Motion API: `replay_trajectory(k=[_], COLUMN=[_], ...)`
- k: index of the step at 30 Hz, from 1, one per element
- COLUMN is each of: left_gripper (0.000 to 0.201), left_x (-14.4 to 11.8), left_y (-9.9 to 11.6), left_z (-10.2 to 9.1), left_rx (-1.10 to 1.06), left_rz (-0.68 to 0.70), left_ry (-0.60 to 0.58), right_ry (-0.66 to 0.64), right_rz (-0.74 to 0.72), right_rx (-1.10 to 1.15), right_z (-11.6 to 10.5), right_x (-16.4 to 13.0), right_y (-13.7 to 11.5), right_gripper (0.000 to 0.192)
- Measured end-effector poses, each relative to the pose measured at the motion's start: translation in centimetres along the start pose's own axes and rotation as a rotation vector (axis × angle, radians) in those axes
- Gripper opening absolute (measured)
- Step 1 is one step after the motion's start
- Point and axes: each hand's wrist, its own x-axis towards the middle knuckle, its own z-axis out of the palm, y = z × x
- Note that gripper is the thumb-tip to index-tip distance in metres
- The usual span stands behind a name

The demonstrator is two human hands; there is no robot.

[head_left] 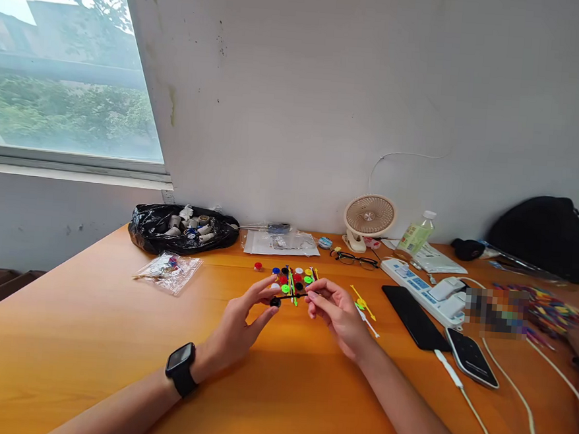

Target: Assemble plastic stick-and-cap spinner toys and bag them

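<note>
My left hand (243, 316), with a black watch on its wrist, pinches a small black round cap (275, 302) between thumb and fingers. Across from it, my right hand (337, 316) grips the end of a thin black plastic stick (291, 296), whose other end reaches the cap. Whether the stick sits inside the cap is too small to tell. Just behind both hands lie several coloured round caps, among them a red cap (258, 266) and a blue cap (276, 271). Yellow and white plastic sticks (364, 303) lie to the right of my right hand.
At the back left sits a black plastic bag (142, 230) of grey pieces, with a clear bag (176, 275) before it. A fan (369, 216), glasses (353, 260) and bottle (417, 236) stand behind. On the right are a power strip (404, 278), phone (414, 318) and cables.
</note>
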Motion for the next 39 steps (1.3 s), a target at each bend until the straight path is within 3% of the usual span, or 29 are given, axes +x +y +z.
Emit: replay_trajectory(k=[5,11,17,25,34,39], left_gripper=[0.037,0.019,0.026,0.025,0.016,0.038], left_x=[0.3,0.2,0.1,0.0,0.2,0.4], left_y=[0.0,0.2,-0.2,-0.2,-0.6,-1.2], left_z=[0.3,0.8,0.8,0.8,0.5,0.6], left_rx=[-0.142,-0.242,-0.286,-0.254,-0.151,-0.275], left_rz=[-0.100,-0.061,-0.159,-0.121,-0.102,-0.154], left_ry=[-0.005,-0.053,-0.064,-0.012,0.008,0.035], right_ry=[-0.050,-0.211,-0.207,-0.178,-0.237,-0.221], right_rz=[0.008,-0.041,-0.098,-0.287,-0.362,-0.404], right_rx=[0.062,-0.087,-0.246,-0.596,-0.704,-0.792], right_z=[0.3,1.5,1.7,1.9,1.9,0.7], right_x=[-0.3,-0.7,-0.7,-1.2,-1.4,-1.2], right_y=[-0.2,1.3,2.3,1.8,1.3,0.4], right_gripper=[0.031,0.029,0.027,0.016,0.018,0.029])
